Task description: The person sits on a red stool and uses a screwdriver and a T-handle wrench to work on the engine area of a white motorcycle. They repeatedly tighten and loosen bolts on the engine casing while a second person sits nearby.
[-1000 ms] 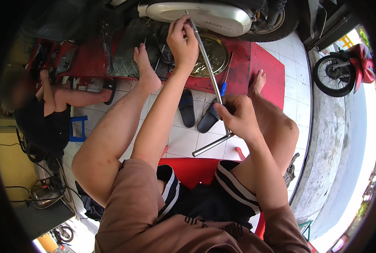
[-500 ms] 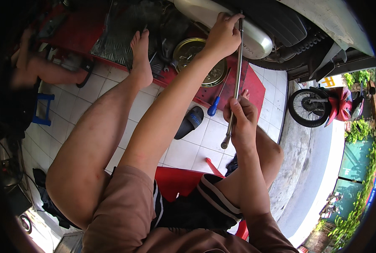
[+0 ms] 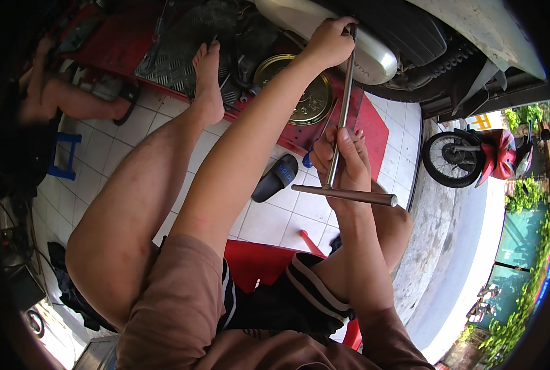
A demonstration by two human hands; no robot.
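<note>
A long steel T-handle wrench runs upright in the picture, its crossbar lying across the lower end. At the top, my left hand grips the shaft with closed fingers, against the underside of a scooter by its silver side cover; the shaft's tip is hard to make out there. Lower down, my right hand is wrapped round the shaft just above the crossbar. Behind my right hand, a blue-handled screwdriver shows partly. A brass-coloured round tray sits under the scooter, partly hidden by my left forearm.
A red work stand with a metal tread plate bears the scooter. A black slide sandal lies on the tiles. At left are another person and a blue stool; at right, a red motorbike outside.
The view has swung since the oldest frame. The wrench's crossbar has turned, from slanting leftward, through end-on, to lying sideways. Both hands still grip the shaft, the right a little higher than half a second ago.
</note>
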